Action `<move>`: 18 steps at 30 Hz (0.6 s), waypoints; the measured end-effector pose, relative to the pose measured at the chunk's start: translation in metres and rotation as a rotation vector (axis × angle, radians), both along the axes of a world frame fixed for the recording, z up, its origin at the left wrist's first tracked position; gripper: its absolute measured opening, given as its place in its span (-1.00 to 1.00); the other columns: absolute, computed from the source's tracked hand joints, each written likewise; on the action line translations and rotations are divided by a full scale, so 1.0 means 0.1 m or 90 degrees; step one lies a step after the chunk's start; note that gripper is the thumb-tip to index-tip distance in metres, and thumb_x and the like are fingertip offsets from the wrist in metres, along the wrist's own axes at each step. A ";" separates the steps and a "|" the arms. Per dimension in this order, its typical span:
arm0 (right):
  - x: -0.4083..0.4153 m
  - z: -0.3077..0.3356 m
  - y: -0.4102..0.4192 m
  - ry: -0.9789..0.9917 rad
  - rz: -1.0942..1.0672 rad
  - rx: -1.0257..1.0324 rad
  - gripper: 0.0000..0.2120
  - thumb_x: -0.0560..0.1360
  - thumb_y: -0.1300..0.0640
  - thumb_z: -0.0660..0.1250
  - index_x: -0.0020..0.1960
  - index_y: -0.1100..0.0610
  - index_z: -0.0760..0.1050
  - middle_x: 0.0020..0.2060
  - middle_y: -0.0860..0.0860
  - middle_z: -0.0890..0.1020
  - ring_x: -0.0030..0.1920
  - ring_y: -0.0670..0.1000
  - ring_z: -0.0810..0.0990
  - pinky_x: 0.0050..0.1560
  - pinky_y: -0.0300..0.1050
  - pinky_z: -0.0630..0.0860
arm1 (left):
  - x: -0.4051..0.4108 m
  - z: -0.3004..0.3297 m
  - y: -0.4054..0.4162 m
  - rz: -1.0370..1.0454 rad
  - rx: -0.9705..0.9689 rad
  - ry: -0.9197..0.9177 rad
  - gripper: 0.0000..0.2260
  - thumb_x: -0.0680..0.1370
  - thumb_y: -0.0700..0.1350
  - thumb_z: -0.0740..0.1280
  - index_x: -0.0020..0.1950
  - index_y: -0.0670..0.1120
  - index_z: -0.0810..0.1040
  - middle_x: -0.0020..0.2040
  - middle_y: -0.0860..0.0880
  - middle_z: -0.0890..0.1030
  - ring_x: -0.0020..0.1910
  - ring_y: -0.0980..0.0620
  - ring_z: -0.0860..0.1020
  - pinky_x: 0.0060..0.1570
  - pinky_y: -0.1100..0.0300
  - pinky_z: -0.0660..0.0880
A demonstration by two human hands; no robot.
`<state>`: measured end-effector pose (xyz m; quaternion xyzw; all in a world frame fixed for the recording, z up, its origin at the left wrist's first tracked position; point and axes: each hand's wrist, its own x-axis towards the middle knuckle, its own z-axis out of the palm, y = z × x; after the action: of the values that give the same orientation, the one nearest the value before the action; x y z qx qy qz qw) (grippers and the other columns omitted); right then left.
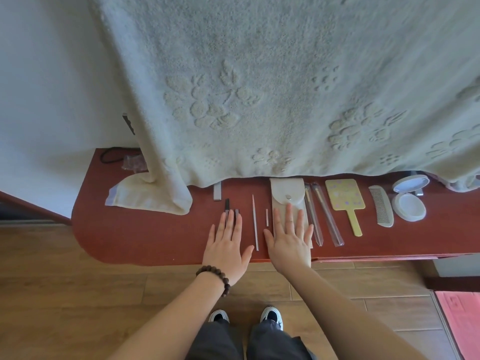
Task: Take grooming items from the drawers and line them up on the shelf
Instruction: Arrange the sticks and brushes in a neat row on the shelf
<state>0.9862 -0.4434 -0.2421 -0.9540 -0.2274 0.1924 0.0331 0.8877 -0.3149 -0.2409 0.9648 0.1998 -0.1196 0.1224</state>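
Although most of the row already looks set, the small dark and grey sticks (pixel 231 210) at its left end seem to be the pieces in hand: they lie on the red-brown wooden shelf (pixel 135 237) directly beyond the left hand (pixel 227 245), their long axes running front to back, their near ends hidden under its fingertips. The left hand is clearly the nearer one; it lies flat, palm down, fingers spread, gripping nothing. Just to its right a long thin grey rod (pixel 255 222) and a short grey stub (pixel 266 217) lie parallel, in the gap between the hands. The right hand (pixel 289 240) is likewise flat and splayed, resting on the lower part of a pale beige snap-flap pouch (pixel 287 196). Further right, all roughly parallel, come two slim tools in clear sleeves (pixel 323 216), a yellow floral hand mirror (pixel 345 197), a grey-white comb (pixel 381 209) and an open round white compact (pixel 409 201). A short grey bar (pixel 217 191) sits behind the sticks, near the hem of the cream embossed towel (pixel 259 87) draped over the back of the shelf. I judge any further squaring-up of the sticks would be a short nudge by the left fingers.
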 end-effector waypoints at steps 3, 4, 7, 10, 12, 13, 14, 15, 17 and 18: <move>-0.01 0.00 0.02 0.010 -0.010 0.006 -0.42 0.59 -0.26 -0.24 0.50 -0.12 -0.36 0.48 -0.04 -0.41 0.46 0.13 -0.47 0.46 0.21 -0.36 | 0.02 -0.01 -0.01 0.002 0.002 0.001 -0.33 0.60 0.24 -0.08 0.50 -0.04 -0.37 0.54 -0.04 -0.30 0.51 0.00 -0.30 0.52 -0.03 -0.12; -0.01 0.00 0.02 0.014 -0.011 0.006 -0.42 0.59 -0.26 -0.24 0.50 -0.12 -0.36 0.48 -0.04 -0.41 0.46 0.13 -0.47 0.46 0.22 -0.35 | 0.02 -0.01 -0.01 0.001 0.003 0.001 -0.33 0.60 0.24 -0.08 0.50 -0.04 -0.37 0.55 -0.04 -0.29 0.51 -0.01 -0.30 0.52 -0.03 -0.12; -0.04 0.02 0.04 0.017 -0.004 -0.002 -0.42 0.58 -0.26 -0.24 0.49 -0.11 -0.40 0.47 -0.03 -0.42 0.45 0.14 -0.48 0.47 0.23 -0.33 | 0.02 -0.02 -0.03 0.003 0.008 0.003 -0.33 0.60 0.24 -0.07 0.49 -0.04 -0.38 0.55 -0.05 -0.29 0.51 -0.02 -0.30 0.52 -0.04 -0.12; -0.04 0.03 0.03 0.009 0.005 -0.010 -0.41 0.58 -0.27 -0.26 0.47 -0.10 -0.42 0.46 -0.01 -0.43 0.45 0.13 -0.48 0.47 0.23 -0.32 | 0.02 -0.02 -0.04 0.011 0.011 0.008 -0.32 0.60 0.24 -0.07 0.49 -0.05 -0.38 0.55 -0.05 -0.28 0.51 -0.04 -0.30 0.51 -0.05 -0.12; -0.05 0.05 0.01 -0.020 0.033 -0.002 -0.43 0.58 -0.26 -0.31 0.47 -0.07 -0.43 0.46 0.00 -0.43 0.46 0.09 -0.47 0.47 0.19 -0.34 | 0.02 0.00 -0.03 0.017 0.014 0.002 -0.32 0.59 0.24 -0.06 0.51 -0.05 -0.36 0.55 -0.04 -0.27 0.52 -0.05 -0.30 0.51 -0.07 -0.15; -0.07 0.08 0.01 -0.035 0.063 0.016 -0.42 0.56 -0.24 -0.33 0.48 -0.05 -0.41 0.46 0.00 -0.43 0.45 0.07 -0.47 0.48 0.16 -0.34 | 0.01 0.02 -0.04 0.016 0.016 -0.005 -0.33 0.60 0.23 -0.06 0.51 -0.04 -0.34 0.55 -0.03 -0.27 0.52 -0.05 -0.30 0.51 -0.07 -0.16; -0.10 0.10 0.02 -0.041 0.101 0.042 -0.41 0.55 -0.22 -0.35 0.49 -0.02 -0.39 0.46 0.00 -0.42 0.45 0.05 -0.47 0.49 0.12 -0.32 | 0.01 0.03 -0.04 0.015 0.018 -0.015 -0.33 0.60 0.22 -0.05 0.52 -0.04 -0.33 0.55 -0.02 -0.27 0.51 -0.05 -0.30 0.50 -0.07 -0.17; -0.14 0.11 0.04 -0.037 0.143 0.065 -0.41 0.55 -0.19 -0.34 0.51 0.01 -0.36 0.47 -0.02 -0.41 0.45 0.03 -0.47 0.51 0.08 -0.30 | 0.00 0.03 -0.04 0.013 0.018 -0.024 -0.34 0.60 0.21 -0.04 0.51 -0.03 -0.33 0.55 -0.01 -0.27 0.51 -0.04 -0.30 0.50 -0.07 -0.17; -0.20 0.12 0.09 -0.025 0.208 0.068 -0.41 0.57 -0.15 -0.32 0.53 0.04 -0.28 0.48 -0.03 -0.38 0.45 0.00 -0.47 0.49 0.02 -0.33 | -0.03 0.03 -0.05 0.007 0.017 -0.029 -0.37 0.61 0.18 -0.04 0.48 -0.02 -0.35 0.55 -0.01 -0.27 0.51 -0.03 -0.31 0.51 -0.07 -0.16; -0.22 0.11 0.12 -0.026 0.219 0.055 -0.40 0.55 -0.15 -0.36 0.54 0.05 -0.24 0.49 -0.02 -0.36 0.46 0.00 -0.47 0.47 0.01 -0.36 | -0.05 0.02 -0.05 0.006 0.015 -0.023 -0.38 0.61 0.16 -0.03 0.47 -0.01 -0.37 0.55 -0.01 -0.28 0.51 -0.02 -0.31 0.51 -0.07 -0.15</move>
<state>0.9642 -0.4316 -0.2313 -0.9023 -0.3963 0.1657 0.0356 0.8831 -0.3197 -0.2391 0.9672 0.2032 -0.0990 0.1154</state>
